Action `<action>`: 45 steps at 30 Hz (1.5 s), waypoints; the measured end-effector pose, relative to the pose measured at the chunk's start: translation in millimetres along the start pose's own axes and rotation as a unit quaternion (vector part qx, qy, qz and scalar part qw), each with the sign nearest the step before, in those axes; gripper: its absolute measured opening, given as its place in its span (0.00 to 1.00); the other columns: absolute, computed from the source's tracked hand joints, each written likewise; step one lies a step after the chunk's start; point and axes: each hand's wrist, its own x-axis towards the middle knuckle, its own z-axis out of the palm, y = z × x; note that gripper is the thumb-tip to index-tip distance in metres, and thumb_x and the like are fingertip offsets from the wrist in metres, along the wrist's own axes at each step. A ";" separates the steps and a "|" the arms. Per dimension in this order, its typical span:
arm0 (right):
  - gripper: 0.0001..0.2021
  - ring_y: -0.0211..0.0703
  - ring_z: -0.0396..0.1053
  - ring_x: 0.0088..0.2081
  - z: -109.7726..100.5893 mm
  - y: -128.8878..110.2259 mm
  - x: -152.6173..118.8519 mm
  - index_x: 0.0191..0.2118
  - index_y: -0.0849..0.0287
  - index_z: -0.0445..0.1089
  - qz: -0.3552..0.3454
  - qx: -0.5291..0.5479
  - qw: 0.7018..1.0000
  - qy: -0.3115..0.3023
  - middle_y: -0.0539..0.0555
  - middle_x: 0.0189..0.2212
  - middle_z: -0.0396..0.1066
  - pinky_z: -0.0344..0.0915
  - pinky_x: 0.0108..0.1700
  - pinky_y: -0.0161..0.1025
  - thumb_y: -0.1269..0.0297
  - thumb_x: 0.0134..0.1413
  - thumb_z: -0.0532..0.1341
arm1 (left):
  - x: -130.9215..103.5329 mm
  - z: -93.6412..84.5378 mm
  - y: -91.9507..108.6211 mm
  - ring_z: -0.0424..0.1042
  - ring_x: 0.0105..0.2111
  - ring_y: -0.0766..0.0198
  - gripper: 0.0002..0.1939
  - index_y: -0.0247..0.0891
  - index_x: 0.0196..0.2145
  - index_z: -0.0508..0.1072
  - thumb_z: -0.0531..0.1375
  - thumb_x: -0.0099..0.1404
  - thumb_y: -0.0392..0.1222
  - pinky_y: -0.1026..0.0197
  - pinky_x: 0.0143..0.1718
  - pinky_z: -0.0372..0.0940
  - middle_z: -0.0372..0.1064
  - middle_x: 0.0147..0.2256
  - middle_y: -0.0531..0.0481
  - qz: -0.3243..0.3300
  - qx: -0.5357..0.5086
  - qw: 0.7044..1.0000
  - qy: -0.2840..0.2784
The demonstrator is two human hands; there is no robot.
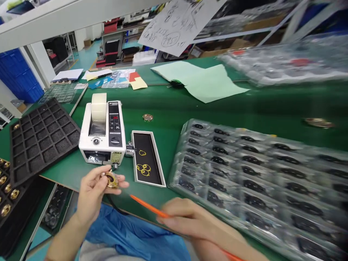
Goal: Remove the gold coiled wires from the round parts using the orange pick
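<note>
My left hand [94,190] pinches a small round gold-rimmed part with a dark centre [111,179], in front of the white tape dispenser [102,143]. In my right hand [187,215] is a thin orange stick with a pointed tip [146,206], which aims left toward the gold part but stays apart from it. This hand is blurred by motion, and I cannot tell exactly what kind of tool the stick is. Just beyond the hands lies a white-rimmed black tray [157,159] with several thin yellow rings [143,169].
To the right, clear plastic trays [176,177] hold several black parts. A black compartment tray [45,136] lies at the left, above a tray of gold parts [8,188]. Gold pieces rest on the green table, one behind the rings [147,117]. Pale green sheets [212,85] lie further back.
</note>
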 end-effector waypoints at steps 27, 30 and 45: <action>0.14 0.43 0.76 0.39 0.1 24.5 19.3 0.50 0.48 0.75 -0.094 0.031 0.995 -0.025 0.54 0.37 0.79 0.75 0.39 0.40 0.69 0.65 0.57 | 5.3 22.3 -9.6 0.77 0.47 0.50 0.14 0.44 0.50 0.78 0.61 0.67 0.41 0.55 0.44 0.75 0.79 0.46 0.43 -0.086 -0.064 0.992 -0.063; 0.15 0.43 0.75 0.41 -0.9 28.1 20.0 0.53 0.52 0.73 -0.135 -0.006 0.988 -0.070 0.56 0.40 0.78 0.74 0.42 0.41 0.69 0.65 0.56 | 6.7 24.5 -10.0 0.77 0.48 0.50 0.14 0.44 0.50 0.78 0.61 0.67 0.41 0.56 0.44 0.75 0.79 0.46 0.43 -0.095 -0.077 0.991 -0.055; 0.15 0.38 0.76 0.33 30.1 21.1 22.0 0.46 0.52 0.74 -0.112 -0.097 0.970 0.193 0.51 0.35 0.79 0.74 0.36 0.35 0.78 0.59 0.59 | 2.0 33.2 -24.3 0.75 0.51 0.48 0.21 0.44 0.54 0.75 0.65 0.63 0.42 0.53 0.50 0.72 0.75 0.52 0.41 -0.050 -0.043 0.998 0.015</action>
